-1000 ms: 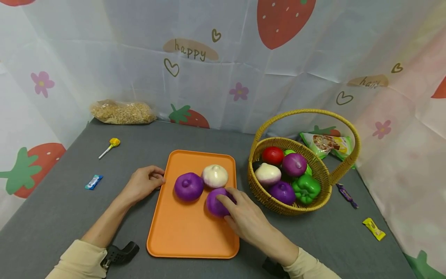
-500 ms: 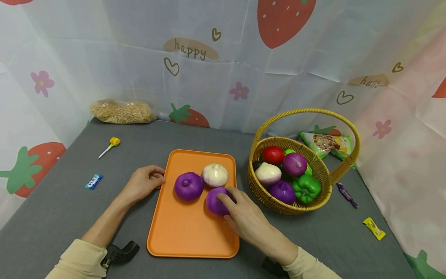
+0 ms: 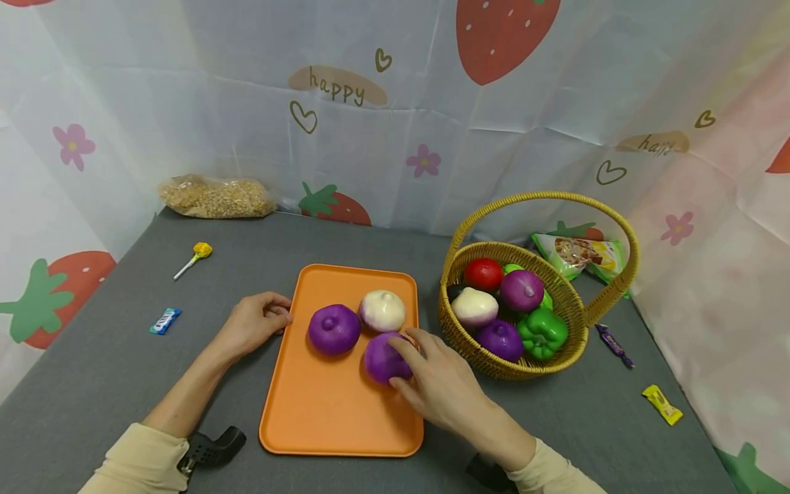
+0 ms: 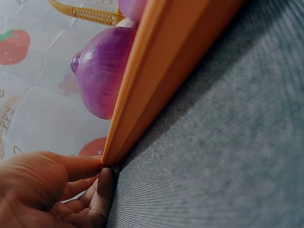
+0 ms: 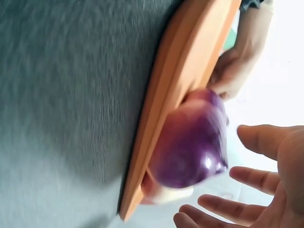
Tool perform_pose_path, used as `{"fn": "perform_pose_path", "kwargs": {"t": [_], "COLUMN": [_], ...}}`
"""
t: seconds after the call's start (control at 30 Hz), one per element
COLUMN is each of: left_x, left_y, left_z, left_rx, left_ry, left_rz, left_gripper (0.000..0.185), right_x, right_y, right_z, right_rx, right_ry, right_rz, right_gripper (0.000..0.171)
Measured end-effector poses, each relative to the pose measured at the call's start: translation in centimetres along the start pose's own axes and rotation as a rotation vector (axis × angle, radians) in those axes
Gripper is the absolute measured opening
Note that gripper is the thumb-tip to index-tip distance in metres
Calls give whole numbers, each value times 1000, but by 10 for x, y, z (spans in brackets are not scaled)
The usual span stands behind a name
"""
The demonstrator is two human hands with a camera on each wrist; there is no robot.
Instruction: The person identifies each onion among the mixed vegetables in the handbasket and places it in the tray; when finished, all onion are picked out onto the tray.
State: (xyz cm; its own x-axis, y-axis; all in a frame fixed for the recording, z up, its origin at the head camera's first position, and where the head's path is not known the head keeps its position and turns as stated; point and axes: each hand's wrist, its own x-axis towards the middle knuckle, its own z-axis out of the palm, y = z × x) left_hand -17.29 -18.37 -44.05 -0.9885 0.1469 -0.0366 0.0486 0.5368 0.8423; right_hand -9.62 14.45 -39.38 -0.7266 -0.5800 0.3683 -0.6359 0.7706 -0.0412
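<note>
On an orange tray point(image 3: 333, 418) sit two purple onions, the left one point(image 3: 334, 330) and the right one point(image 3: 384, 358), beside a white turnip-like vegetable point(image 3: 382, 311). My left hand point(image 3: 253, 329) pinches the tray's left rim, thumb above and a finger below in the left wrist view. Over the right onion, my right hand point(image 3: 446, 384) has its fingers spread. In the right wrist view a gap shows between those fingers and the onion point(image 5: 192, 147). Part of that onion is hidden by the hand in the head view.
A wicker basket point(image 3: 515, 370) to the right holds a tomato point(image 3: 484, 275), a green pepper point(image 3: 543, 334) and several other vegetables. A lollipop point(image 3: 196, 259), small wrapped candies and a bag of grain-like pieces point(image 3: 217, 197) lie around the grey table. A snack packet point(image 3: 570, 254) lies behind the basket.
My right hand has let go of the right onion, its fingers spreading and drawing slightly to the right. The left hand and the tray have stayed put.
</note>
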Motion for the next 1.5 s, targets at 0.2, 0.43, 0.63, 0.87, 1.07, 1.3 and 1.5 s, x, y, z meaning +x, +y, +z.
{"fn": "perform_pose_path", "kwargs": {"t": [0.2, 0.43, 0.63, 0.87, 1.07, 1.3, 1.5], "left_x": [-1, 0, -1, 0, -1, 0, 0], "left_y": [-1, 0, -3, -3, 1, 0, 0], "left_z": [0, -1, 1, 0, -1, -1, -1], "left_rx": [-1, -8, -16, -19, -10, -14, -9], "left_ry": [8, -1, 14, -9, -5, -4, 5], "left_rz": [0, 4, 20, -11, -12, -10, -4], "left_gripper": [28, 29, 26, 28, 28, 28, 27], "right_x": [3, 2, -1, -3, 0, 2, 2], "right_y": [21, 59, 85, 91, 90, 89, 89], "right_z": [-17, -29, -30, -22, -16, -15, -15], "right_rx": [29, 61, 52, 60, 63, 63, 85], "right_ry": [72, 202, 97, -62, -72, -54, -48], "right_rz": [93, 211, 384, 477, 471, 462, 470], "right_gripper": [46, 47, 57, 63, 60, 54, 54]}}
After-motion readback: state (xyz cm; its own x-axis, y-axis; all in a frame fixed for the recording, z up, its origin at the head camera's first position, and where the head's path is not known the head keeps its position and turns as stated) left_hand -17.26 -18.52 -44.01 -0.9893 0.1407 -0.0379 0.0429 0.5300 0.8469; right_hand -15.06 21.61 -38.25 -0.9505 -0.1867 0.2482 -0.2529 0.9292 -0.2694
